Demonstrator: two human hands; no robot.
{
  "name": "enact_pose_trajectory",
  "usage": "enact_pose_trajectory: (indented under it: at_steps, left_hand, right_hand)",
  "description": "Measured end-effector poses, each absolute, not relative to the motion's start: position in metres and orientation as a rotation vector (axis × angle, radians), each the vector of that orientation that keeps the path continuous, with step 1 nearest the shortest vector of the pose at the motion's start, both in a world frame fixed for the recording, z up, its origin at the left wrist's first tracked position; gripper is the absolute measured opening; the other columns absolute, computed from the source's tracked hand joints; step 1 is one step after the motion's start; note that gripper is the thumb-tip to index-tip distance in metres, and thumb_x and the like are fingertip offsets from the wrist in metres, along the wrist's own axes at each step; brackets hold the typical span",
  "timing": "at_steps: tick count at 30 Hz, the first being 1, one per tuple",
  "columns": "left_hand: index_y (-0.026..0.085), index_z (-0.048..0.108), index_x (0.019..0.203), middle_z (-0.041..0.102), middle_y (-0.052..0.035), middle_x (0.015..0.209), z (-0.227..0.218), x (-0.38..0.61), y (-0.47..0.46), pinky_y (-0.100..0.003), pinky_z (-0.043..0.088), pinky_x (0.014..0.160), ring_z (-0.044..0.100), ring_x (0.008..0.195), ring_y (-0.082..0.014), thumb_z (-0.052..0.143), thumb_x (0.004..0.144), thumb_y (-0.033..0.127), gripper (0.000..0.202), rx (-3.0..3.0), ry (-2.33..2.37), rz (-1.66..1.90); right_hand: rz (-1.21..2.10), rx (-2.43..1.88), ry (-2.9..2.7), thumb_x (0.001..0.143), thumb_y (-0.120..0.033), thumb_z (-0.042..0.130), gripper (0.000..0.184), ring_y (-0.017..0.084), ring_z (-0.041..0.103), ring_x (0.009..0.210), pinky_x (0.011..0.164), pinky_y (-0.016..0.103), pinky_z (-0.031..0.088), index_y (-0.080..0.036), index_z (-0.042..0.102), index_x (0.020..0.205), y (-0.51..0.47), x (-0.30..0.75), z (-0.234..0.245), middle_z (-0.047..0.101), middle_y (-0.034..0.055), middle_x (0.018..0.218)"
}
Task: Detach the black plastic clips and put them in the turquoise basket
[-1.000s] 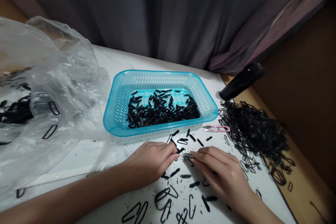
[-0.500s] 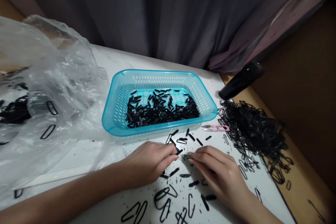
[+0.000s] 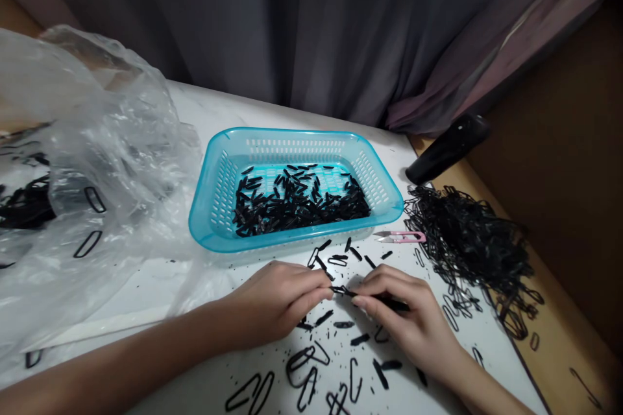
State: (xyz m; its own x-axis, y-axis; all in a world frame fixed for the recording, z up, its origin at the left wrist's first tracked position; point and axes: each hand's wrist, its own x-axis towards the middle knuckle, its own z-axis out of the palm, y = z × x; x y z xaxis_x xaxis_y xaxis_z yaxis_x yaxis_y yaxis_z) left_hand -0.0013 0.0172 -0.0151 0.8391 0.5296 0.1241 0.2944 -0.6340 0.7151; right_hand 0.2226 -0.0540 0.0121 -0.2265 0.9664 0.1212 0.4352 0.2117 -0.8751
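Above the white tabletop my left hand (image 3: pixel 294 292) is closed in a pinch on one end of a small, thin black loop-like piece (image 3: pixel 342 290). My right hand (image 3: pixel 406 311) pinches the other end, so the piece spans the short gap between the fingertips. A dark strip (image 3: pixel 393 303) shows under the right fingers, running toward the palm. Small black slivers (image 3: pixel 360 340) and narrow black loops (image 3: pixel 307 389) lie around and below the hands. Just beyond them stands a blue plastic basket (image 3: pixel 296 241) with many black slivers (image 3: pixel 302 207) inside.
Pink-handled thread snips (image 3: pixel 400 237) lie right of the basket. A tangled heap of black loops (image 3: pixel 477 240) covers the table's right edge, with a black cylindrical object (image 3: pixel 445 149) behind it. Crumpled clear plastic (image 3: pixel 121 142) fills the left side. A dark curtain (image 3: pixel 272 26) hangs behind.
My right thumb and fingers have shifted their hold, and a dark strip now shows beneath them. The black piece now stretches between both hands. The basket and snips stay put.
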Motion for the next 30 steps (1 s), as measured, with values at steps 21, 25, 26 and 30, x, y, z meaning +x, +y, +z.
enact_pose_trajectory:
  at_steps: [21, 25, 26, 30]
  left_hand:
    - [0.019, 0.058, 0.085, 0.041, 0.0074, 0.058, -0.007, -0.001, 0.017, -0.022, 0.029, 0.054, 0.040, 0.054, -0.0099, 0.047, 0.097, 0.028, 0.019, 2.098, 0.715, 0.389]
    - [0.019, 0.057, 0.085, 0.034, 0.0083, 0.057, -0.008, -0.002, 0.016, -0.022, 0.028, 0.054, 0.038, 0.054, -0.0096, 0.047, 0.097, 0.028, 0.018, 2.099, 0.691, 0.409]
    - [0.019, 0.057, 0.084, 0.033, 0.0083, 0.057, -0.009, -0.002, 0.016, -0.022, 0.028, 0.054, 0.038, 0.054, -0.0096, 0.047, 0.097, 0.027, 0.018, 2.095, 0.688, 0.406]
    - [0.019, 0.057, 0.083, 0.033, 0.0086, 0.057, -0.009, -0.003, 0.016, -0.022, 0.028, 0.053, 0.037, 0.053, -0.0092, 0.047, 0.097, 0.027, 0.018, 2.078, 0.689, 0.404]
  right_hand:
    - [0.624, -1.272, -2.049, 0.092, -0.011, 0.058, 0.021, 0.016, 0.065, 0.079, 0.069, 0.027, 0.054, -0.020, 0.067, 0.108, -0.063, 0.231, 0.023, 0.068, 0.0051, 0.088]
    - [0.494, -1.288, -2.112, 0.092, -0.010, 0.057, 0.020, 0.015, 0.064, 0.078, 0.068, 0.027, 0.054, -0.019, 0.066, 0.107, -0.065, 0.229, 0.022, 0.068, 0.0053, 0.088]
    - [0.473, -1.292, -2.122, 0.092, -0.010, 0.057, 0.020, 0.015, 0.064, 0.077, 0.068, 0.027, 0.054, -0.019, 0.066, 0.107, -0.065, 0.229, 0.022, 0.068, 0.0054, 0.088]
    - [0.436, -1.298, -2.151, 0.092, -0.011, 0.057, 0.019, 0.014, 0.064, 0.077, 0.068, 0.026, 0.053, -0.018, 0.065, 0.108, -0.064, 0.228, 0.020, 0.068, 0.0055, 0.088]
